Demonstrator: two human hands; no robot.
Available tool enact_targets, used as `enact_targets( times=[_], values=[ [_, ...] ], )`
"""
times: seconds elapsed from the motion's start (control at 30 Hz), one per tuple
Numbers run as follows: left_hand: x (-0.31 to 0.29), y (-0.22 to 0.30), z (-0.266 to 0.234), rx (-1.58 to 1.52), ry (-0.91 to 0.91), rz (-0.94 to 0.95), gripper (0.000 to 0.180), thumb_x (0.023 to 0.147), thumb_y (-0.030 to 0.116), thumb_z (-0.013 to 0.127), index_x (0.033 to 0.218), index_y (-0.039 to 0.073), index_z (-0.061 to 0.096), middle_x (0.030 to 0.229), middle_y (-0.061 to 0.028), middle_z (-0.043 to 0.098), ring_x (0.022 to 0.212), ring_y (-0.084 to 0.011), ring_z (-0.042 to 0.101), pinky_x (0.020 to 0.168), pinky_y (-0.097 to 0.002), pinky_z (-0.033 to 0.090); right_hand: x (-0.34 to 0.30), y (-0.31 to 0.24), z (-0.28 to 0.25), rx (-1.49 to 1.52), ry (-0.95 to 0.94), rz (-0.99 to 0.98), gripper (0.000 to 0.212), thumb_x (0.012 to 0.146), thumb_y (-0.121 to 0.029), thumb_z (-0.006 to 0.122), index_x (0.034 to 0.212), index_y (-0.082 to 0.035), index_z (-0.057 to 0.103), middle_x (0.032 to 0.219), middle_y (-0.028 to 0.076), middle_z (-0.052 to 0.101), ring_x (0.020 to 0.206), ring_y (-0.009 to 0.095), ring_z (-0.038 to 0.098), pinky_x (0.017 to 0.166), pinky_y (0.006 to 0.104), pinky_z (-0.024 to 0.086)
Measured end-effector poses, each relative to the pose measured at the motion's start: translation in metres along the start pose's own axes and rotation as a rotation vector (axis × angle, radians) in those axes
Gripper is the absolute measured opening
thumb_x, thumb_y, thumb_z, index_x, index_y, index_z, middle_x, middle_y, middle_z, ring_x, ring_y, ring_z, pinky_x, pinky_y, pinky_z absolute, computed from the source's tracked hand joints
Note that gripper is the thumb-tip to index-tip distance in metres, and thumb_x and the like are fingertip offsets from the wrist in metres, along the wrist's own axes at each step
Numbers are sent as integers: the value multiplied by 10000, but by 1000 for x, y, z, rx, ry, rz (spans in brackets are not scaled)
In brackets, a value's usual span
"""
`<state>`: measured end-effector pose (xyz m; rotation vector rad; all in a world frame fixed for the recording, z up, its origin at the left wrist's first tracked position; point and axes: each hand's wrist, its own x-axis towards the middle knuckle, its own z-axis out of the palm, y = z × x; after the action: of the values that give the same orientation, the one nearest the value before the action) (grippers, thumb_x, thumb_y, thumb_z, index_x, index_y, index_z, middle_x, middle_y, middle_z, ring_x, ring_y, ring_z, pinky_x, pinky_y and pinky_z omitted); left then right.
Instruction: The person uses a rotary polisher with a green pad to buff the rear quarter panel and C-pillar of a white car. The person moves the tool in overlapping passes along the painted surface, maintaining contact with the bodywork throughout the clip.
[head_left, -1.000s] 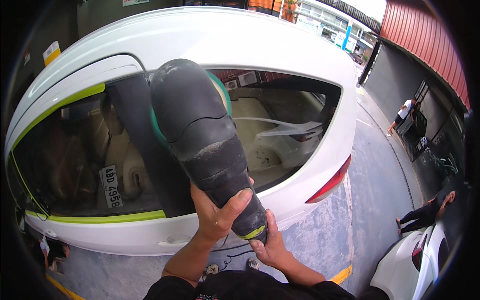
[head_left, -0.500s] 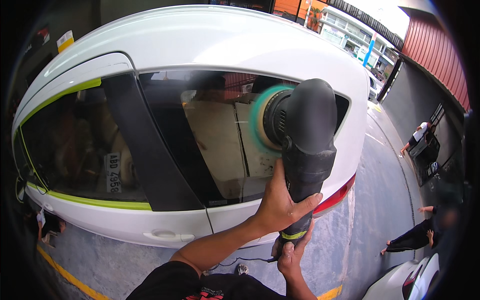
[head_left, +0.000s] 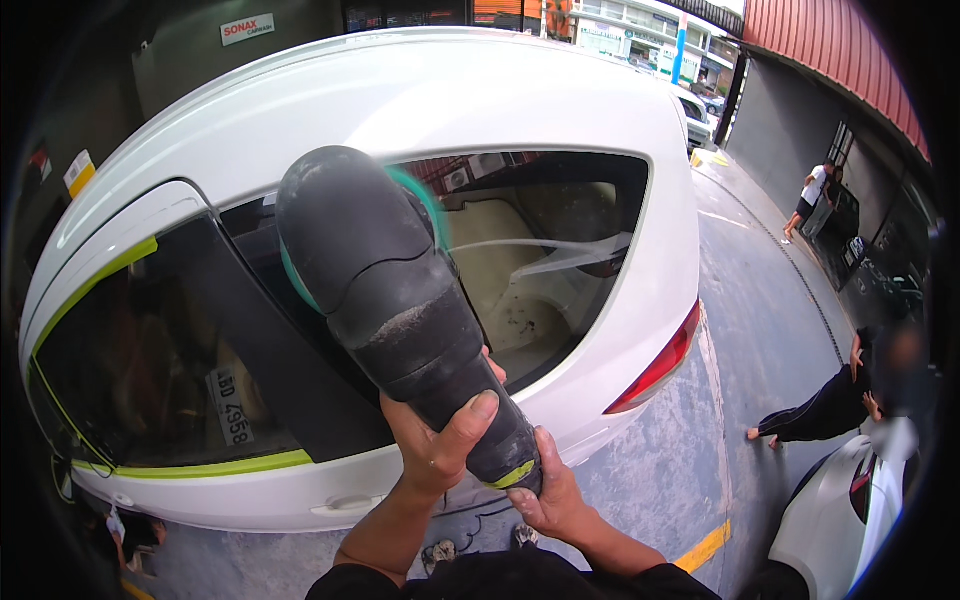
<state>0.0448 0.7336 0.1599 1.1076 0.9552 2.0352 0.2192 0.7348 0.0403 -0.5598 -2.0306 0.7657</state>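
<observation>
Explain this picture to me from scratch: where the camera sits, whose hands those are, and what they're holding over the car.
There is no robot here, just a person working bare-handed. The view comes from a wide fisheye camera worn on their head, looking down, so straight edges look bent.

The person's left hand wraps the handle of a bulky black power tool; their right hand grips its lower end. A round green pad peeks out behind the tool's head; whether it touches the car is hidden.

Beyond is a white car with dark side windows. Bright yellow-green tape edges one window, and a red tail light shows at the right.
</observation>
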Motion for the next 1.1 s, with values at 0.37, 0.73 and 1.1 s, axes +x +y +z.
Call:
enact_targets(
  times=[0.37,0.73,1.1],
  values=[
    [25,-62,84,-15,-244,95,707,858,192,813,1371,-19,375,1185,-164,612,1035,-222,651,938,-371,514,-22,39,-55,232,183,239,918,1053,-461,512,1630,-79,-92,1027,175,591,649,181,573,594,319,479],
    [24,-58,74,62,-273,54,696,841,149,810,1367,-24,388,1148,-156,648,1011,-218,664,926,-350,516,-24,39,-30,260,236,181,927,1051,-444,531,1631,-118,-115,1105,212,579,637,214,579,583,346,488],
    [3,-48,30,-17,16,143,643,802,229,696,1332,-53,464,1095,-187,596,903,-256,669,784,-384,572,4,42,-40,58,-78,51,822,960,-316,712,1612,-107,258,1302,306,625,1063,516,673,908,484,566]
  ],
)
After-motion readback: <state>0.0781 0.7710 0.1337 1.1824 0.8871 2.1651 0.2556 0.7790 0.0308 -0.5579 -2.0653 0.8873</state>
